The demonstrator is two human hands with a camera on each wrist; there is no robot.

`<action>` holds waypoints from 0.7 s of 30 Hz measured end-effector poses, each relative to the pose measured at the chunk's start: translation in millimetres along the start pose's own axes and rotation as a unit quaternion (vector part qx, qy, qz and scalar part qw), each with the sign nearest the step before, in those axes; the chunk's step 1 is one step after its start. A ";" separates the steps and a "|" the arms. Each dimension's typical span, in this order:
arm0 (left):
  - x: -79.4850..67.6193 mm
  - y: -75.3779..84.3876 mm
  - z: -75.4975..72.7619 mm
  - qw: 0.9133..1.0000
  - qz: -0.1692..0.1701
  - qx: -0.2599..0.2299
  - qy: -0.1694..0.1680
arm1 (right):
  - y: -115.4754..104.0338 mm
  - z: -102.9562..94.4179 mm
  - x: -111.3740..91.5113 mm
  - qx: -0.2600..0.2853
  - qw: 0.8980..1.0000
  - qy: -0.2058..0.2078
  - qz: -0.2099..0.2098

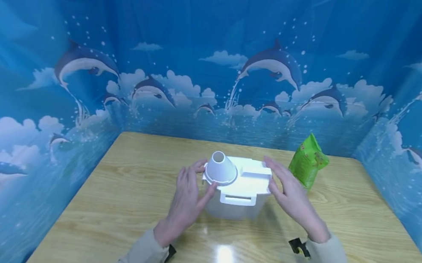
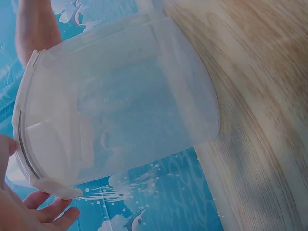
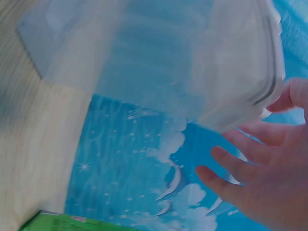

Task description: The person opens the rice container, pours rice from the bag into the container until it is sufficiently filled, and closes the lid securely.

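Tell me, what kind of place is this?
Probably a small set-up work booth, not a real kitchen: a wooden table walled by a blue dolphin curtain, with only a white container and green packet.

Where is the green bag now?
In the head view, the green bag stands on the table, behind the right hand, right of the white container.

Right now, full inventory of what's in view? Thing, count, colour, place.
container: 1, translucent white with a white lid, centre of the table
funnel: 1, white, narrow end up on the left of the lid
bag: 1, green, standing behind and to the right of the container
table: 1, light wood, beneath everything
backdrop: 1, blue with dolphins, around three sides
left hand: 1, fingers straight, against the container's left side
right hand: 1, fingers straight, at its right side
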State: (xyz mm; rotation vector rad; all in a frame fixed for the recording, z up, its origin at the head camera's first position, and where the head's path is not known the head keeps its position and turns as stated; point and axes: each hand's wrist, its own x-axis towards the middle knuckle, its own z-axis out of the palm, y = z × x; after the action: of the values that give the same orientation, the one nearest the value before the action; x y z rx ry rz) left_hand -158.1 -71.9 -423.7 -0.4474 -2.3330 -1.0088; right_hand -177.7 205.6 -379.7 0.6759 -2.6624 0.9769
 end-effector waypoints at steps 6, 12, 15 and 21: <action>0.3 -0.1 0.1 1.000 0.004 0.008 -0.001 | -21.2 9.7 1.7 -0.074 0.989 0.091 -0.088; 0.6 -0.2 -0.6 1.000 0.005 0.020 0.001 | -36.7 28.9 7.4 -0.179 0.963 0.106 -0.174; 0.8 -0.3 -0.3 1.000 0.008 0.020 0.002 | -40.0 36.0 7.2 -0.215 0.956 0.096 -0.173; 3.1 -1.1 -1.8 1.000 0.025 0.016 0.003 | -39.6 42.5 5.1 -0.242 0.950 0.099 -0.169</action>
State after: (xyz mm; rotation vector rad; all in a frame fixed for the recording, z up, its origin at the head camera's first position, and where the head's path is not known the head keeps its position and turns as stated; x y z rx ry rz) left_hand -160.5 -73.7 -421.5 -0.4866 -2.3184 -0.9465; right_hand -164.8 149.3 -387.9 0.8240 -2.3603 0.2659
